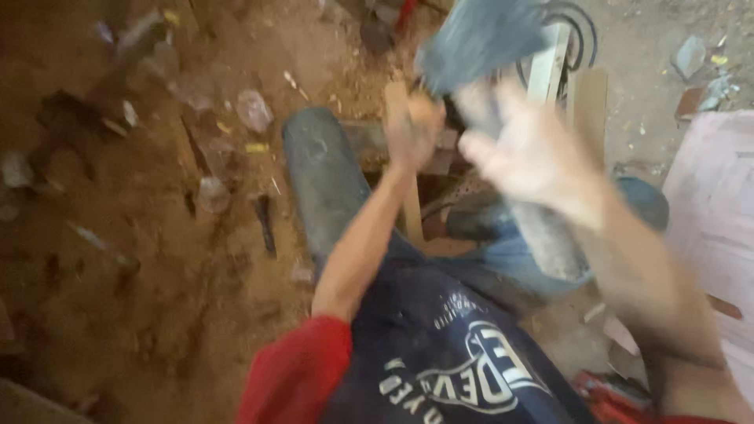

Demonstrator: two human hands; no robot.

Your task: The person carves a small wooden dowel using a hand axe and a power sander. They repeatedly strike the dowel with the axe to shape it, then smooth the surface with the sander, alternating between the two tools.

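Observation:
The view is blurred by motion. My left hand (412,129) reaches forward and is closed around a thin upright wooden stick (411,208) above a dark gap. My right hand (534,153) is raised nearer the camera, wrapped on the shaft of a long grey tool (550,235). The tool's wide blue-grey head (479,35) is up at the top of the view, above both hands. The fingers of my right hand smear to the left, toward the left hand. My dark blue shirt with red sleeves fills the bottom.
A dark grey rounded log or cylinder (322,180) lies left of my left arm. Reddish dirt floor (157,275) holds several stones and scraps. A pale pink board (715,196) stands at right, with a white wood piece and black cable (577,31) at the top.

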